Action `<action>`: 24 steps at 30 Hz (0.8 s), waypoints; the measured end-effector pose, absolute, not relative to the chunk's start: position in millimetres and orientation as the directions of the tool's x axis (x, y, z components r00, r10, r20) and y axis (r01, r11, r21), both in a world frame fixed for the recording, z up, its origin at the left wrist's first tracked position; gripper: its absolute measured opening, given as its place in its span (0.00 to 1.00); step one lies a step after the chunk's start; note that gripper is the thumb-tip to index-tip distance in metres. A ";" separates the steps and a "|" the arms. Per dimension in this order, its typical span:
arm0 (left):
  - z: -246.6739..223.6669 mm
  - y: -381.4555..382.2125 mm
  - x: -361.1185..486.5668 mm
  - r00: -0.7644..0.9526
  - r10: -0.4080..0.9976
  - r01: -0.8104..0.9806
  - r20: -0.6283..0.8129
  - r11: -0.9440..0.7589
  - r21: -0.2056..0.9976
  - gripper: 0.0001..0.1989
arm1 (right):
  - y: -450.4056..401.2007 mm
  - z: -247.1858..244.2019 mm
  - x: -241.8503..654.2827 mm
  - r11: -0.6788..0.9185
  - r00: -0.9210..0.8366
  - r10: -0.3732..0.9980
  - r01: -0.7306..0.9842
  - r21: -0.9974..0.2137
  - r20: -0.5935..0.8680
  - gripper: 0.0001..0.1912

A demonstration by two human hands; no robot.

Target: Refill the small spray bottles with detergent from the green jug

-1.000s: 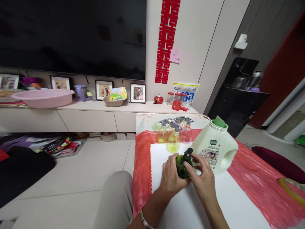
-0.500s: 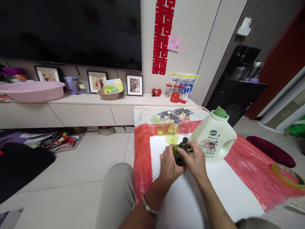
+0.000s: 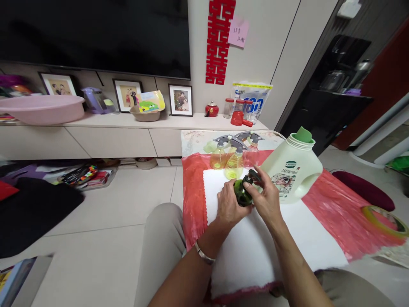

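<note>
One rounded bottle point(image 3: 241, 196) (glossy green), left fingers point(image 3: 230, 186) clamped around it, right fingers point(image 3: 263, 175) pinching dark pump point(image 3: 248, 177).

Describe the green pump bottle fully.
The green pump bottle is glossy and looks see-through, like plastic or glass, with a black pump on top. It is held pump end up over the white sheet. The left hand wraps its body; the right hand grips the black pump. Its base and contents cannot be made out.
</note>
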State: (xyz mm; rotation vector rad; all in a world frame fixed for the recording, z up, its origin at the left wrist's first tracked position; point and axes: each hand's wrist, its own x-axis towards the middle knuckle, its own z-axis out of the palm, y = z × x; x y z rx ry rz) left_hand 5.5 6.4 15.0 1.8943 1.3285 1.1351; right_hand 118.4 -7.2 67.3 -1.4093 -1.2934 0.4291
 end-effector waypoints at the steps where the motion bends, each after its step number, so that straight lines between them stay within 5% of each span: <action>1: 14.4 6.5 5.7 0.147 0.935 0.465 0.323 -0.353 0.812 0.41 | -7.6 67.3 119.0 0.230 0.308 0.876 0.407 -0.884 0.370 0.35; 4: 13.3 6.1 6.5 0.141 0.930 0.469 0.340 -0.366 0.804 0.40 | -8.9 66.2 119.6 0.246 0.251 0.912 0.297 -0.923 0.324 0.37; 16: 6.1 9.3 7.3 0.208 0.904 0.443 0.373 -0.427 0.788 0.46 | -11.0 78.1 121.1 0.303 0.345 0.838 0.351 -0.886 0.423 0.37; 21: 10.9 7.9 5.9 0.193 0.924 0.434 0.330 -0.382 0.816 0.44 | -12.4 76.0 121.0 0.233 0.367 0.847 0.396 -0.888 0.385 0.56; 24: 15.3 6.4 4.5 0.202 0.924 0.421 0.325 -0.381 0.823 0.43 | -12.7 71.9 120.2 0.136 0.390 0.847 0.499 -0.856 0.362 0.59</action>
